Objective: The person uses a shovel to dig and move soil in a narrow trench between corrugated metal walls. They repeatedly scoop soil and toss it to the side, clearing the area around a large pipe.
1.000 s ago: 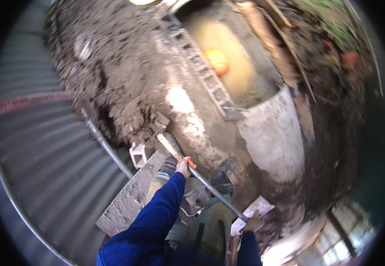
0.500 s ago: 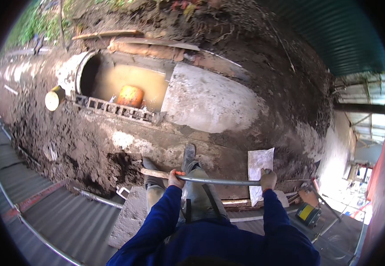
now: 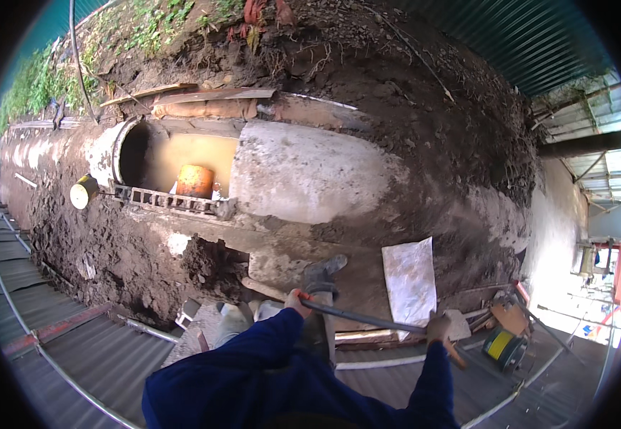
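My left hand (image 3: 297,302) is wrapped round the handle of a long shovel (image 3: 368,317), beside a band of orange tape. Farther right, my right hand (image 3: 438,329) grips the same handle close to its wooden end. The handle is wood at both ends and grey pipe between. Its far left end meets a clump of dark wet mud (image 3: 214,266), which hides the blade. Between my hands and the pit, my muddy boot (image 3: 325,275) stands on the concrete. A whitish sack (image 3: 408,279) lies flat just beyond my right hand.
Ahead is an open concrete pipe (image 3: 119,154) with murky water (image 3: 232,150) and an orange container (image 3: 194,181) in it. Hollow blocks (image 3: 171,202) edge the opening; a yellow bucket (image 3: 83,192) stands left. Metal roofing (image 3: 74,357) lies lower left, a black-and-yellow reel (image 3: 504,348) lower right.
The shovel has tilted, its right end dropping toward me as my right hand lowered. The mud clump shows larger near its left end. My boot has turned rightward, and the whole view has shifted.
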A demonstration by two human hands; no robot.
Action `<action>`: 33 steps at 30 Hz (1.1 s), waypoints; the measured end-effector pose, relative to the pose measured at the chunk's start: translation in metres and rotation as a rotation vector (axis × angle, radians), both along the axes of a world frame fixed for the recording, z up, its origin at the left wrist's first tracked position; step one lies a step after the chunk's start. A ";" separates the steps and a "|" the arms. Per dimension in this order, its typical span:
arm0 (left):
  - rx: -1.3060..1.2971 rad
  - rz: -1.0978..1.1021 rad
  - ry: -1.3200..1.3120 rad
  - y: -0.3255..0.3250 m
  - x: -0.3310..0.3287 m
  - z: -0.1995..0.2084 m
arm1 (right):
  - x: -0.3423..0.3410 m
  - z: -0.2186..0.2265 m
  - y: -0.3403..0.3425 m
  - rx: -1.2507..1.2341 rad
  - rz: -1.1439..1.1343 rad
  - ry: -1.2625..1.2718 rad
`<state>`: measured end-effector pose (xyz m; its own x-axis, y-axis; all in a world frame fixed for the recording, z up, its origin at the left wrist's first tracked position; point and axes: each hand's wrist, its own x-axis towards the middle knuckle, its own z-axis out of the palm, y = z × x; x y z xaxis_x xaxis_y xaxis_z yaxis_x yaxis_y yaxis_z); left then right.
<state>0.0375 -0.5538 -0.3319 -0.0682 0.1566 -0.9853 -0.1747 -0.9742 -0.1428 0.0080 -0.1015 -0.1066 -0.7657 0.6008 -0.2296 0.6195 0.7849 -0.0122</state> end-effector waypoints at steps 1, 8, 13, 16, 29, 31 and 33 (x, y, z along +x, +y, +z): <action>-0.016 -0.010 -0.026 0.018 -0.013 -0.006 | -0.002 -0.014 0.016 0.140 0.111 -0.114; -0.072 -0.191 -0.079 0.140 -0.090 0.004 | 0.014 -0.002 0.124 -0.220 -0.314 0.079; -0.078 -0.360 0.044 0.220 -0.168 0.012 | 0.015 0.039 0.158 -0.265 -0.590 0.239; -0.033 -0.440 0.171 0.252 -0.231 0.004 | 0.004 0.052 0.151 -0.217 -0.696 0.310; 0.008 -0.835 0.273 0.238 -0.548 0.005 | -0.208 0.099 -0.047 -0.255 -1.236 0.584; -0.035 -0.821 0.336 0.231 -0.606 0.010 | -0.269 0.111 -0.069 -0.293 -1.251 0.677; 0.017 -0.786 0.397 0.223 -0.672 0.014 | -0.337 0.120 -0.081 -0.307 -1.257 0.751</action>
